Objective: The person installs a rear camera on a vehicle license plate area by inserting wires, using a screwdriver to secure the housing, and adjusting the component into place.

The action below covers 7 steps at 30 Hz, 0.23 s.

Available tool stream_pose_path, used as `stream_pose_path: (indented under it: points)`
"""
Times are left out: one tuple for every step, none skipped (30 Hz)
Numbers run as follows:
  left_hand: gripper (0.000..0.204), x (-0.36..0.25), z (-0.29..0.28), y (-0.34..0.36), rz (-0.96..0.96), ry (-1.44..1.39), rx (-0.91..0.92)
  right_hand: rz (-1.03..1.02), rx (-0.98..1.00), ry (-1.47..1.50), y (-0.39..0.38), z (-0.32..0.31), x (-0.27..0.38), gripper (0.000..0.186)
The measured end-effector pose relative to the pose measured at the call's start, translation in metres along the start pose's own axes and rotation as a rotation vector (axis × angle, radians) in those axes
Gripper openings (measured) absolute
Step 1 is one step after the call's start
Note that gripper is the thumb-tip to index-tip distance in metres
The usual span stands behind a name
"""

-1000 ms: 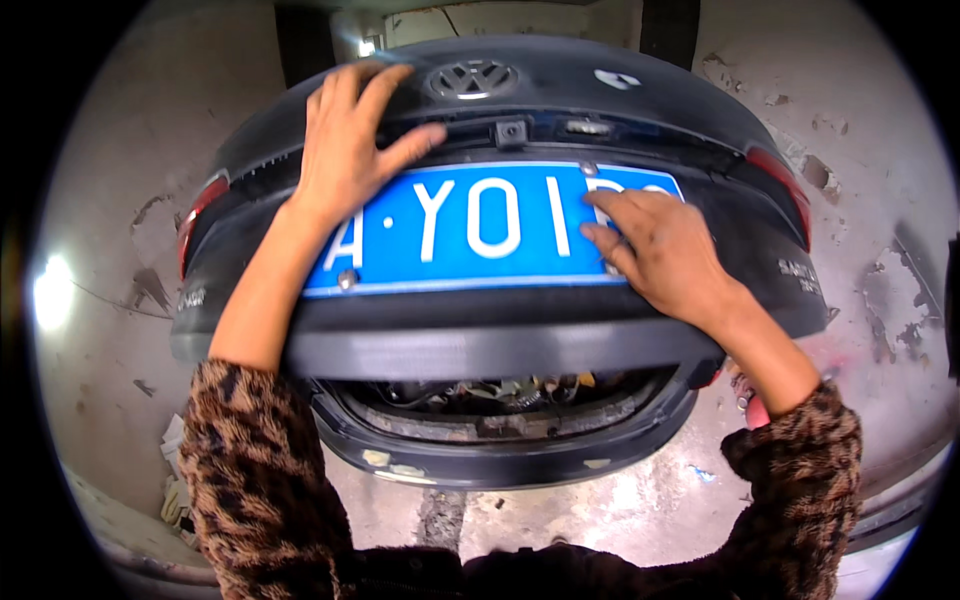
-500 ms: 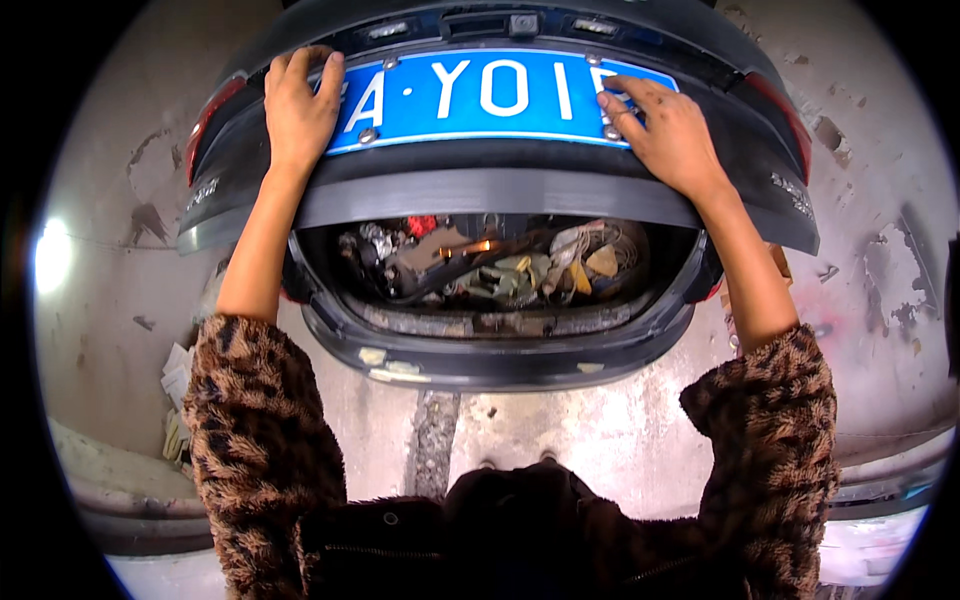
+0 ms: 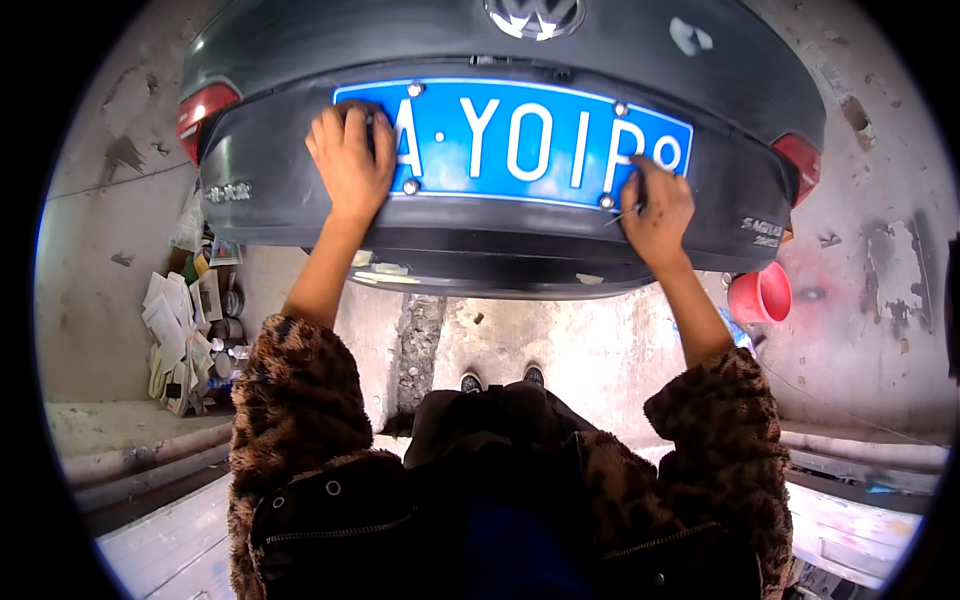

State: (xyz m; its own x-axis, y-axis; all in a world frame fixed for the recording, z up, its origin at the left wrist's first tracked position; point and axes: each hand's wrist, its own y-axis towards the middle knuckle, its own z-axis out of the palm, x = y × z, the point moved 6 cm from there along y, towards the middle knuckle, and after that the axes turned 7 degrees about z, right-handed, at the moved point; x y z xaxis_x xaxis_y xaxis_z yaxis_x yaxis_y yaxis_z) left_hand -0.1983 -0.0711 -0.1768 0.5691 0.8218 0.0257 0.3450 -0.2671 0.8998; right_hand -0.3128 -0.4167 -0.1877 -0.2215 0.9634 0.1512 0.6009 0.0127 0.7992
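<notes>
A blue license plate (image 3: 560,150) with white characters is fixed by round metal bolts to the dark grey trunk lid (image 3: 460,225) of a car. At the plate's left end, my left hand (image 3: 350,165) rests with bent fingers spread over plate and lid; its fingertips are partly hidden. My right hand (image 3: 658,215) is at the plate's lower right, beside a bolt (image 3: 606,202), thumb and fingers drawn together. A thin dark line shows by its thumb, too small to name. The lid hangs low over the bumper (image 3: 480,280), and the trunk's inside is hidden.
Red tail lights (image 3: 207,112) flank the lid. Papers and cans lie in a pile (image 3: 185,320) on the floor at the left. A red bucket (image 3: 760,293) stands at the right. My shoes (image 3: 471,380) are on the concrete behind the car, near a rough dark strip (image 3: 415,350).
The trunk lid has come down, covering the cluttered trunk. Both hands have moved lower with it, and the right hand's fingers have drawn together near the lower bolt.
</notes>
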Motion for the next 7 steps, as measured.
stream_pose_path:
  points:
    - [0.017, -0.001, 0.004, -0.018, -0.025, -0.003, 0.013, -0.007, -0.009, 0.01, -0.015, 0.007, 0.001, 0.022]
    - [0.017, -0.002, 0.008, -0.035, -0.048, -0.013, 0.02, 0.022, 0.058, 0.022, -0.03, 0.015, 0.0, 0.024]
    - [0.018, -0.005, 0.011, -0.047, -0.041, -0.016, 0.008, 0.045, 0.1, 0.032, -0.04, 0.021, -0.001, 0.023]
    - [0.018, -0.005, 0.015, -0.059, -0.035, -0.022, -0.006, 0.068, 0.144, 0.042, -0.048, 0.026, -0.004, 0.023]
    - [0.019, -0.005, 0.019, -0.069, -0.026, -0.035, -0.028, 0.113, 0.213, 0.05, -0.056, 0.032, -0.007, 0.022]
    - [0.019, -0.003, 0.024, -0.079, -0.047, -0.031, -0.014, 0.123, 0.258, 0.077, -0.063, 0.033, -0.008, 0.021]
    - [0.02, 0.001, 0.03, -0.09, -0.062, -0.027, -0.007, 0.124, 0.274, 0.066, -0.068, 0.033, -0.012, 0.021]
